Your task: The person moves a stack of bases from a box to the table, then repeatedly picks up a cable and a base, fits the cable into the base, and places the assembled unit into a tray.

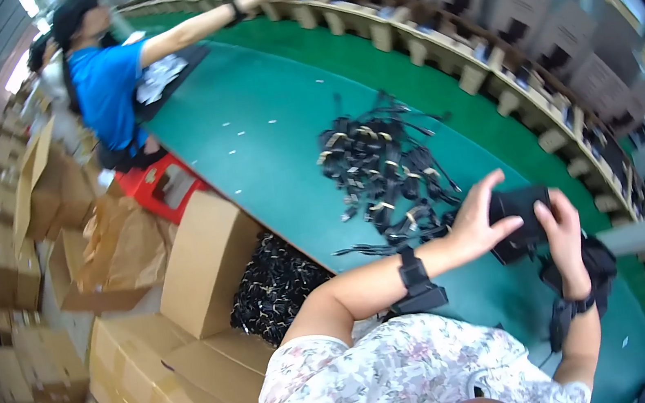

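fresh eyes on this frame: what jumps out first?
Both hands at right hold a small black pouch over the green table: left hand with fingers spread against it, right hand gripping its other end. Just beyond, mid-table, lies a tangled pile of black straps with tan tags. At upper left, a co-worker in a blue shirt reaches across to the cardboard bins along the far edge.

A long table (pixel 261 119) covered in teal-green runs from the lower right toward the far left. Near its middle lies a tangled heap of black straps (pixel 384 172) with pale tags. A few small white scraps (pixel 246 123) dot the bare surface beyond it. At the far end, a dark tray (pixel 184 68) holding whitish pieces rests on the tabletop
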A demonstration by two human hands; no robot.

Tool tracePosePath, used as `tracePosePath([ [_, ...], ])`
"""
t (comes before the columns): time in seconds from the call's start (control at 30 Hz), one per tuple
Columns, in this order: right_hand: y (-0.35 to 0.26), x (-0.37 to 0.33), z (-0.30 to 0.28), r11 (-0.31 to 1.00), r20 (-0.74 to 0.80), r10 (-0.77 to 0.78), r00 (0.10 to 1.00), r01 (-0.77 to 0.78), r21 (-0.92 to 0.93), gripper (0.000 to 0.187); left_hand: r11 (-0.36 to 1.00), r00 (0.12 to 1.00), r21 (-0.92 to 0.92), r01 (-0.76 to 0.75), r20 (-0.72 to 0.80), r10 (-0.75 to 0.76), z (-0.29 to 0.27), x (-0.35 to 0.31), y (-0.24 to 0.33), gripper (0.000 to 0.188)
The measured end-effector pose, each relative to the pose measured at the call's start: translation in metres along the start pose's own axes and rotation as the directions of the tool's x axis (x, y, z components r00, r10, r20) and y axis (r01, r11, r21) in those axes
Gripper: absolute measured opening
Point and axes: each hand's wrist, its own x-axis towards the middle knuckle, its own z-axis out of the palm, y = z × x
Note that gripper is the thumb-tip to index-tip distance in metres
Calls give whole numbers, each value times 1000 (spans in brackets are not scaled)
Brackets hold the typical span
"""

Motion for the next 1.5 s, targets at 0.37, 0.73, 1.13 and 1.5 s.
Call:
tracePosePath([
  [0.37, 8, 70, -18, 998, 81, 61, 995, -63, 19, 16, 602, 828, -574, 556, 444, -342, -6, 7, -12, 23],
  [0.73, 85, 219, -112, 980, -668, 35, 744, -158, -124, 36, 659, 841, -524, 539, 377, -388, -5, 2, -17, 22],
  [1.13, 73, 228, -89, 716, -588, -380, 714, -175, -675, 41, 670, 836, -511, 539, 426, -347, -6, 2, -25, 20],
  [1.5, 42, 261, -91, 220, -320, -227, 920, -272, -937, 33, 674, 818, -486, 556, 463, -341, -4, 2, -23, 21],
])
